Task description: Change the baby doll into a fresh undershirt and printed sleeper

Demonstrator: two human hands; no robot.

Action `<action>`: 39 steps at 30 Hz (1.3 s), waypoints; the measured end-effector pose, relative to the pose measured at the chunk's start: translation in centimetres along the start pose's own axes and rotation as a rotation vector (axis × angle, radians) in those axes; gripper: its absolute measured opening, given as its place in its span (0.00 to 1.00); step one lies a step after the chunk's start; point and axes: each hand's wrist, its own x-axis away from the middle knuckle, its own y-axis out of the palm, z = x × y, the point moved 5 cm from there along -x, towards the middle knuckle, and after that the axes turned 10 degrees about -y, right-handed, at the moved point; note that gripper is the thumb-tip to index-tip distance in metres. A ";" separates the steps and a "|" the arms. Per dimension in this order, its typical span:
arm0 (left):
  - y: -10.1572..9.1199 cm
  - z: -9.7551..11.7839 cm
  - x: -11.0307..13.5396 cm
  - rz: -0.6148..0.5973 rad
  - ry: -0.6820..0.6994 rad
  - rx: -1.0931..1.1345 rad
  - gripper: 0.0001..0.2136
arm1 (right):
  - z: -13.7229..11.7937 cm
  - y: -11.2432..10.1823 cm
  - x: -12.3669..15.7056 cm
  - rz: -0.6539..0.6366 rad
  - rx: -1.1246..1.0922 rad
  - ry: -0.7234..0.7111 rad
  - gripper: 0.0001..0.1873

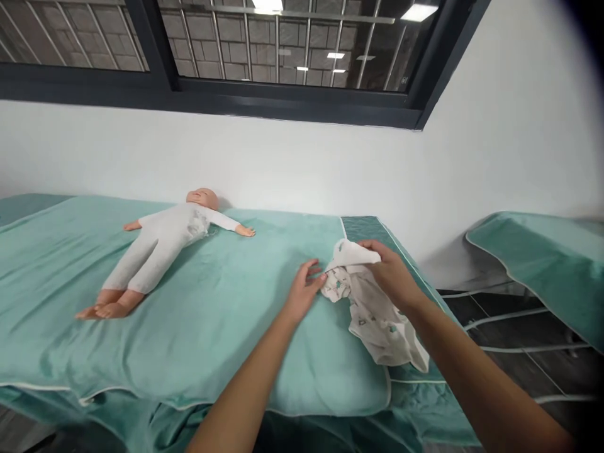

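A white baby garment point(372, 308) with a small coloured print lies crumpled at the right end of the bed. My right hand point(391, 270) is closed on its white upper part, lifting that part a little off the cover. My left hand point(306, 290) is at the garment's left edge, fingers apart and slightly curled, the thumb tip by the cloth; whether it touches is unclear. Farther left, a baby doll point(163, 245) in a white body suit lies on its back, arms spread, head toward the wall.
A green cover point(236, 340) with white piping lies over the bed. Behind it stand a white wall point(292, 163) and a dark-framed window point(283, 104) with bars outside. At right is another green-covered surface point(557, 258), with pale metal rails point(509, 314) beside it above a dark floor.
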 end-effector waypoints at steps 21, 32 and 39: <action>-2.7 -1.4 1.3 0.020 -0.110 0.588 0.16 | 2.1 11.0 6.0 0.012 0.608 -0.217 0.20; -6.7 -1.4 3.0 0.113 -0.228 0.934 0.19 | -3.4 -2.6 6.3 0.663 -0.112 0.130 0.24; -8.5 -0.4 5.4 0.136 -0.136 0.550 0.25 | -7.5 -14.5 8.7 1.114 -0.001 -0.128 0.19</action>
